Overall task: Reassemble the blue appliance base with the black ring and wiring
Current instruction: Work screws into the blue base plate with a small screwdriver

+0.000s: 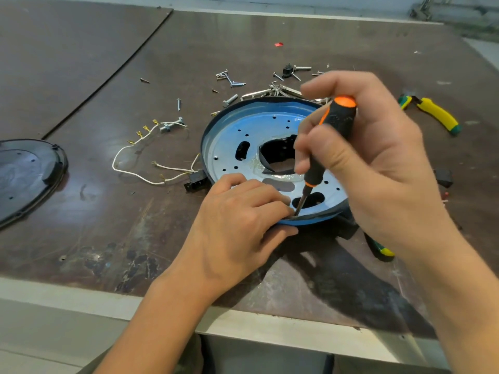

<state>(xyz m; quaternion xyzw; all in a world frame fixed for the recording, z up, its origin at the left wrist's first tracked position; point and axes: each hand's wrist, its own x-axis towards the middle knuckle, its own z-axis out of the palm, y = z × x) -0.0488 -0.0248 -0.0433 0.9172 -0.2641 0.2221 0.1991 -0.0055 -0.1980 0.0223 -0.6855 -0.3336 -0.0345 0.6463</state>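
Head view: right hand [378, 163] grips screwdriver [334, 125], tip at rim of blue base [243, 125]; left hand [237, 217] pinches that rim. Advise gentle, steady leverage.

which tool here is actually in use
The black-and-orange-handled screwdriver: the right hand grips it, tip at the rim of the blue metal base. The yellow-and-green-handled pliers and second yellow-green tool lie untouched.

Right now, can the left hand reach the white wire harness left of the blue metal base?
Probably yes: the white wire harness lies close beside the left hand, nothing between; but that hand grips the rim of the round blue metal base and must let go.
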